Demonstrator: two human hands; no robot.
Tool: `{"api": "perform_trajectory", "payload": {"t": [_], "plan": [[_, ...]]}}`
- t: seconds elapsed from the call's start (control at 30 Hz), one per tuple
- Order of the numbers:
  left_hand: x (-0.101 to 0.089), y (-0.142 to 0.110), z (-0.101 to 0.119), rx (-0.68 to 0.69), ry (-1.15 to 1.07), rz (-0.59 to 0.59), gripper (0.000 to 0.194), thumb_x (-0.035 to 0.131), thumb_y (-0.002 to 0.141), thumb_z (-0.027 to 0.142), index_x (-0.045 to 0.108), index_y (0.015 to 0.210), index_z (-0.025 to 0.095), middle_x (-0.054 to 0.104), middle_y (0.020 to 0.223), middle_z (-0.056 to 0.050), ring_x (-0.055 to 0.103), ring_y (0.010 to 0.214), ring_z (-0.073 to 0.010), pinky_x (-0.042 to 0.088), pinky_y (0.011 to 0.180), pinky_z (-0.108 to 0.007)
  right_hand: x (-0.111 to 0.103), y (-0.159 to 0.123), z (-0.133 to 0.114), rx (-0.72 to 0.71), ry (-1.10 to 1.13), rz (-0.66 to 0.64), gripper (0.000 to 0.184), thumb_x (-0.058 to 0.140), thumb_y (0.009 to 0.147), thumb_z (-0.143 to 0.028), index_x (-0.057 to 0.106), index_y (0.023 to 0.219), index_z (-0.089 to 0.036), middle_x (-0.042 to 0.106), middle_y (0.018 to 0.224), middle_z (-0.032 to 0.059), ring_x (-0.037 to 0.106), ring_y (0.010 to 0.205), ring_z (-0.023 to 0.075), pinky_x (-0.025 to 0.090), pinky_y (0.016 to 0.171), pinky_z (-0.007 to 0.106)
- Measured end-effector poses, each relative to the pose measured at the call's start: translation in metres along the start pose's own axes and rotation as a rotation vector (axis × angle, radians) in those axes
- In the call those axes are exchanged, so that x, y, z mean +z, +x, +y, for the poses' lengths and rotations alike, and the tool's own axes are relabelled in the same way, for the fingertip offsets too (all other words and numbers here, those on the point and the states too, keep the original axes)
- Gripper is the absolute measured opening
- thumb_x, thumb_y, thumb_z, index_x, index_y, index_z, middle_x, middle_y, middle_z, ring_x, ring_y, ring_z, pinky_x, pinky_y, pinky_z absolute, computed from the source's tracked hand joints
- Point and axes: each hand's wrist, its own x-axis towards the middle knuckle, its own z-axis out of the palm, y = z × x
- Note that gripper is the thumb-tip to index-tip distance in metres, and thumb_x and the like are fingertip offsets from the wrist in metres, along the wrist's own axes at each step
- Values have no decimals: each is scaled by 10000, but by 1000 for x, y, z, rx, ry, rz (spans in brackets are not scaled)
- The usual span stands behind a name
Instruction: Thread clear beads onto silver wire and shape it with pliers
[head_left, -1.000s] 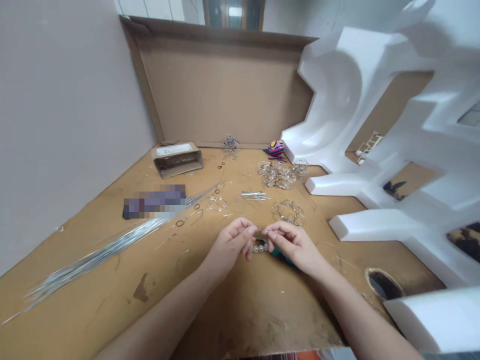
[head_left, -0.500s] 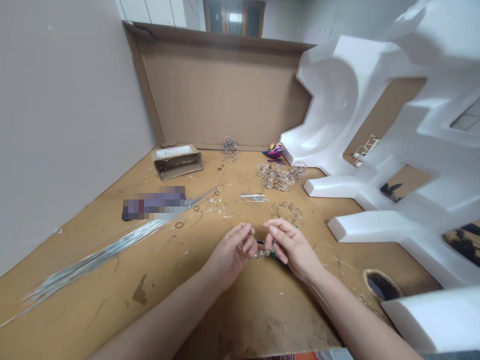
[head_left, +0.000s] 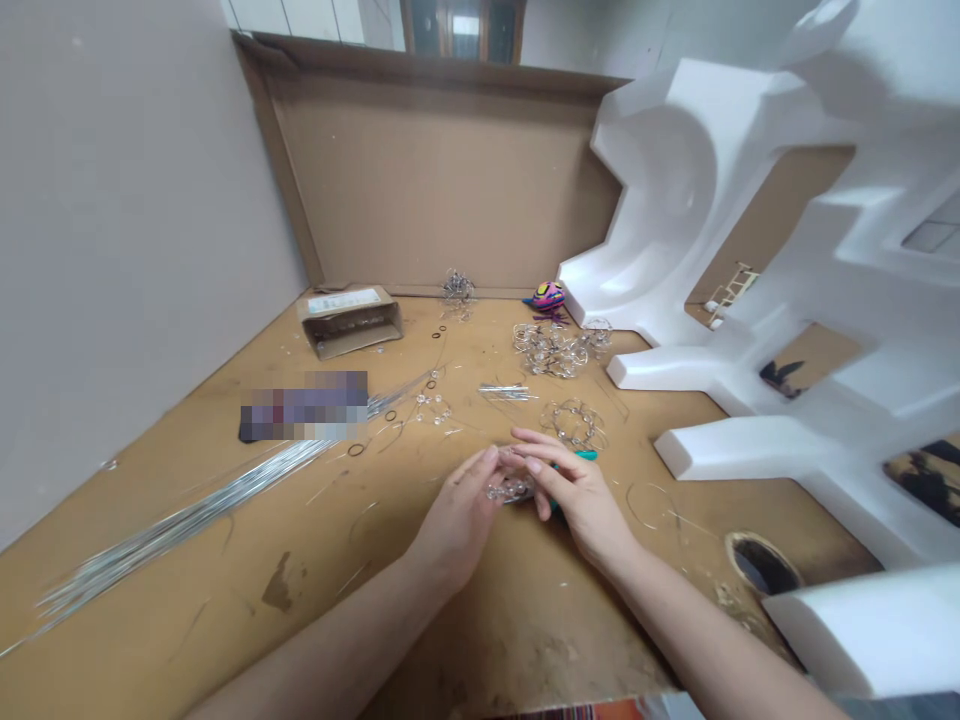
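Note:
Between my two hands is a ring of clear beads [head_left: 509, 490], apparently strung on wire. My left hand [head_left: 463, 505] pinches its left side with thumb and fingers. From the other side, my right hand [head_left: 574, 485] has its fingertips at the top of the same ring, close to the left thumb. A tool with teal handles [head_left: 585, 455] lies on the table, partly hidden under the right hand. Just beyond it rests a circle of beads and wire [head_left: 575, 424]. Farther left is a smaller cluster of loose-looking clear beads [head_left: 433, 408].
Long silver wires [head_left: 202, 520] stretch across the left, beside a blurred dark object [head_left: 300, 405]. A small open cardboard box [head_left: 351, 335] stands behind. Short wire pieces [head_left: 506, 392] and a beaded wire heap [head_left: 553, 350] lie centrally. White foam [head_left: 697, 440] borders the right, near a hole [head_left: 763, 565].
My hands have drawn together, the right moving left so its fingertips meet near the left thumb. More of the bead ring and the teal handle now show.

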Motion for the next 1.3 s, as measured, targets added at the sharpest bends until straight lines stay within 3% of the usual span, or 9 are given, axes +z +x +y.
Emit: {"api": "perform_trajectory", "payload": {"t": [0.2,0.3,0.37,0.47,0.6,0.8,1.07,1.2,1.3], "plan": [[-5,1,5,-27,80,-54,296,404,878,331,616,923,128,676,845,-105,629,785,-220,442,744,-357,3,-5,-8,-62,-207,-38,281,482,832,-366,627,1043,-251,489,1225,77,476,454,34,452,441,236],[-13,4,8,-20,92,-28,303,404,877,349,608,849,127,670,871,-101,624,855,-225,433,810,-367,-12,-9,-12,-104,-432,-6,386,458,841,-374,482,1207,-252,515,1199,89,548,546,87,502,580,296],[-16,7,10,-50,60,-33,314,406,873,364,593,797,124,661,866,-96,617,892,-236,420,849,-384,-28,-13,-15,-159,-728,10,479,452,838,-378,383,1292,-239,517,1211,95,589,810,171,482,762,361],[-18,8,12,-140,-13,-61,299,412,865,383,562,774,140,644,856,-69,634,850,-243,428,824,-405,-49,-19,-17,-160,-1162,-158,605,537,744,-463,432,1271,-186,490,1253,129,419,1150,291,346,944,450],[-19,8,10,-207,-21,-131,316,406,865,397,542,729,147,621,775,-33,643,677,-184,441,718,-330,-59,-23,-10,-97,-1399,-347,761,600,625,-439,391,1306,-170,333,1381,156,270,1249,341,288,962,461],[-19,9,7,-135,87,-204,361,427,854,385,562,647,122,580,647,-35,615,606,-173,430,654,-301,-51,-9,-15,-192,-1557,-443,798,583,561,-402,404,1280,-104,438,1268,197,321,1183,361,215,956,463],[-21,10,11,-72,290,-162,383,447,834,412,601,640,121,598,671,-47,594,648,-159,419,679,-279,-39,0,-29,-323,-1742,-562,337,521,612,-303,573,885,-114,561,878,153,497,826,279,326,761,376],[-23,11,14,-35,396,-176,382,453,825,429,610,648,129,614,692,-50,590,673,-160,420,701,-281,-52,-1,-37,-204,-1626,-539,369,485,645,-271,538,980,-127,569,917,133,535,757,232,362,645,309],[-23,11,17,0,416,-210,390,445,829,431,608,641,131,622,732,-60,581,682,-154,423,701,-277,-77,-1,-48,-14,-1303,-457,439,467,652,-259,505,1076,-154,590,883,80,549,717,201,388,633,299]]}}
